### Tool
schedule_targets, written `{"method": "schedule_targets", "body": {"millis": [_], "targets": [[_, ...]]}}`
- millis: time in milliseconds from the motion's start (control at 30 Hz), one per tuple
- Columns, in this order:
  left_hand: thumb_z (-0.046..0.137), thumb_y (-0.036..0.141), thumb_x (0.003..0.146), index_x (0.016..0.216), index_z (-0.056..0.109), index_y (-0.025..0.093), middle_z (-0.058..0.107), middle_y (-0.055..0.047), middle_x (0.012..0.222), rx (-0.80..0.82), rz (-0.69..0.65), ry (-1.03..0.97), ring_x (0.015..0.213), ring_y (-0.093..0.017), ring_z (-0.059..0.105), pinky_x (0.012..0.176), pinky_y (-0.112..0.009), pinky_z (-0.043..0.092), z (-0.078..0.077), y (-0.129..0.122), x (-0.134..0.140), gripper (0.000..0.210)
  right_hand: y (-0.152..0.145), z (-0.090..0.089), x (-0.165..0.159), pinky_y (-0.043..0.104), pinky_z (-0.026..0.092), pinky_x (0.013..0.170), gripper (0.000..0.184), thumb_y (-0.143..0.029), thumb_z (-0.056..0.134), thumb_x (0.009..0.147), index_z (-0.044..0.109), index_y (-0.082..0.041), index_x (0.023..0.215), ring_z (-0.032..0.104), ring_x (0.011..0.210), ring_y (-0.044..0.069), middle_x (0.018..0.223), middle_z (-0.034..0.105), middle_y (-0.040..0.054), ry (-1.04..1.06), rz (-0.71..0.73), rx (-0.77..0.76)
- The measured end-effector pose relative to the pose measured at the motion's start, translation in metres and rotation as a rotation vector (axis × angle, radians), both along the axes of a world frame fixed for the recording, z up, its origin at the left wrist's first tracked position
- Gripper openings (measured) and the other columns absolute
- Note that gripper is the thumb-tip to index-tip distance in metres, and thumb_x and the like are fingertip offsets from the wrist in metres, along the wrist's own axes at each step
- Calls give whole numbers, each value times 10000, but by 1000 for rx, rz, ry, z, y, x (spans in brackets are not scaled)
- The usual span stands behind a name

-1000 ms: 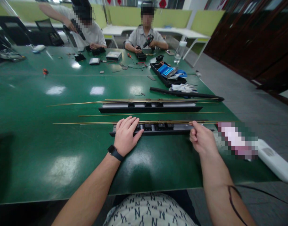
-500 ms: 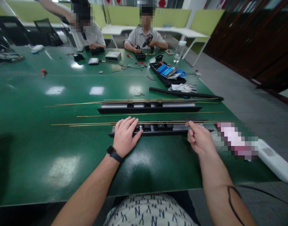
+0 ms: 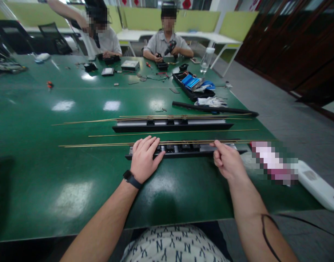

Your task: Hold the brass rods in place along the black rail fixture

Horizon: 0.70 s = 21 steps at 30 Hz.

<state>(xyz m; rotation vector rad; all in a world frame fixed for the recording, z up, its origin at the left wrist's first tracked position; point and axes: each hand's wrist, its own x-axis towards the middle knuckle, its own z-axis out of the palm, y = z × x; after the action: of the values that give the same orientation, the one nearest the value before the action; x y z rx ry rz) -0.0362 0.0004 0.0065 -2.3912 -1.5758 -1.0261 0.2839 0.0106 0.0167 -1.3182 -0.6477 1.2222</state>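
A long black-and-silver channel [image 3: 172, 154] with several black blocks [image 3: 186, 145] in it lies crosswise in front of me. Thin brass-coloured rods [image 3: 96, 145] run along its far side and stick out past both ends. My left hand [image 3: 145, 156] rests flat over the channel's left part and the rods, fingers stretched and thumb apart. Over the channel's right part, my right hand [image 3: 227, 158] is closed in a pinch at a thin rod; the fingers partly hide the grip.
A second channel [image 3: 172, 127] with rods lies farther back. Beyond are a black tube [image 3: 216, 108], white gloves [image 3: 212, 102] and a black tray [image 3: 194, 95]. A white device [image 3: 317, 183] sits at right. Two people work across the table [image 3: 82, 203], one holding a power drill [image 3: 170, 47].
My right hand has shifted slightly left. One rod's left end has slid left, nearly level with its neighbour's. My left hand stays in place on the channel.
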Motion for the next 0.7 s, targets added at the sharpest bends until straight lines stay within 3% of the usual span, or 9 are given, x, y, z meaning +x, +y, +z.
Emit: {"method": "schedule_targets", "body": {"millis": [133,333,533,700], "targets": [[634,415,993,1400,628,231,694,-109,1389,-1,-3,-1,1367,-310,587,1179,-518,366,0,0,0,447,1,-2,2,136,221,279,407,-477,919,714,707,-158,850,347,304,39,466,513,-58,6,-100,21],[637,410,994,1393,629,218,695,-108,1386,4,-2,2,1364,-303,589,1180,-506,363,1,0,0,443,-1,1,-3,134,216,284,427,-484,914,722,731,-142,900,339,306,38,460,503,-57,10,18,-3],[643,409,988,1403,622,226,694,-106,1389,2,-3,3,1368,-305,586,1178,-510,363,-1,0,0,454,-1,2,-2,131,223,288,419,-474,924,702,701,-153,854,339,307,33,462,506,-61,20,-89,23],[628,418,1000,1404,616,225,692,-105,1392,4,1,12,1371,-301,583,1182,-507,360,-1,0,0,448,-2,2,-6,135,224,288,442,-507,922,714,701,-161,877,335,306,37,461,507,-59,16,46,-2]]}}
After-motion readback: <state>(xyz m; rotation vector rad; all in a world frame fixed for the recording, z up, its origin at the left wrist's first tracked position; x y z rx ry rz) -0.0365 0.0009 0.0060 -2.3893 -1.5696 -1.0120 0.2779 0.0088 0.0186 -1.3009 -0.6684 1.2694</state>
